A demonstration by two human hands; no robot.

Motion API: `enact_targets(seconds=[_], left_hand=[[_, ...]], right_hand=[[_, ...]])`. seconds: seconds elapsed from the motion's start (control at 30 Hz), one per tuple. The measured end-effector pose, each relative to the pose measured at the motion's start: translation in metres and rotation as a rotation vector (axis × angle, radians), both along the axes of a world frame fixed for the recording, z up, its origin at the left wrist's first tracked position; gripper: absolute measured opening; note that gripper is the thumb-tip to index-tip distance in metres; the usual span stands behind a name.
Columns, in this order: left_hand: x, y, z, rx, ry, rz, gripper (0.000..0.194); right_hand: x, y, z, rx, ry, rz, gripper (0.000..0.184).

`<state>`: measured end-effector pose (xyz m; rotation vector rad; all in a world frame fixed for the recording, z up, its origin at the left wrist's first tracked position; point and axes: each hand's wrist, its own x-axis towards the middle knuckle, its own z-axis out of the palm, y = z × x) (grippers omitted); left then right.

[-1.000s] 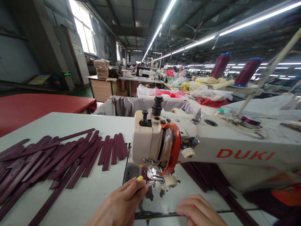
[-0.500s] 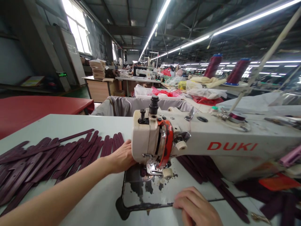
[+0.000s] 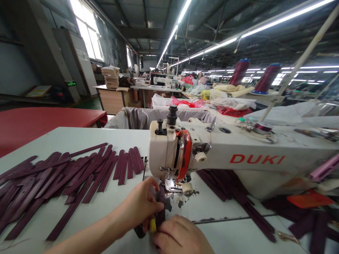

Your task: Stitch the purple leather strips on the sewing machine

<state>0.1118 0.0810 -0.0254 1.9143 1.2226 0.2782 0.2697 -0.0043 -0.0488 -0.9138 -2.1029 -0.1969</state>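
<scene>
The left hand (image 3: 141,203) is pinching one purple strip (image 3: 161,215) by one sewing machine (image 3: 161,151), fingers nearly together. The right hand (image 3: 182,235) is curling below; I can't tell its grip. Two thread cones (image 3: 267,79) are standing behind.

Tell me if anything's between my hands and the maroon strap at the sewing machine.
Nothing visible is: the left hand appears to touch the maroon strap by the sewing machine, and the right hand is at its near end.
</scene>
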Motion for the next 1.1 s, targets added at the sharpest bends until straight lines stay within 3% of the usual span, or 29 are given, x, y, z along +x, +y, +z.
enact_targets(seconds=[0.1, 0.17, 0.27, 0.33, 0.43, 0.73, 0.93, 1.1], left_hand=[[-0.001, -0.007, 0.008, 0.219, 0.010, 0.019, 0.003], [-0.008, -0.016, 0.008, 0.466, -0.002, -0.080, 0.014], [-0.017, -0.028, -0.002, 0.953, -0.018, -0.294, 0.044], [-0.018, -0.030, -0.011, 1.140, -0.021, -0.354, 0.050], [-0.015, -0.027, -0.016, 1.157, -0.069, -0.375, 0.047], [-0.014, -0.028, 0.001, 1.024, -0.074, -0.283, 0.042], [-0.014, -0.025, -0.001, 1.063, -0.051, -0.277, 0.043], [-0.016, -0.027, -0.002, 1.045, -0.034, -0.288, 0.044]], right_hand=[[0.005, 0.009, 0.005, 0.003, -0.044, 0.005, 0.051], [0.011, 0.012, 0.008, 0.014, -0.080, -0.021, 0.050], [0.015, 0.013, 0.008, 0.037, -0.114, -0.038, 0.047], [0.015, 0.014, 0.006, 0.043, -0.113, -0.022, 0.045], [0.014, 0.016, 0.003, 0.048, -0.100, -0.010, 0.045], [0.014, 0.016, -0.015, 0.048, -0.061, -0.050, 0.040], [0.016, 0.014, -0.029, 0.028, -0.057, -0.070, 0.034], [0.014, 0.016, -0.029, 0.008, -0.063, -0.081, 0.038]])
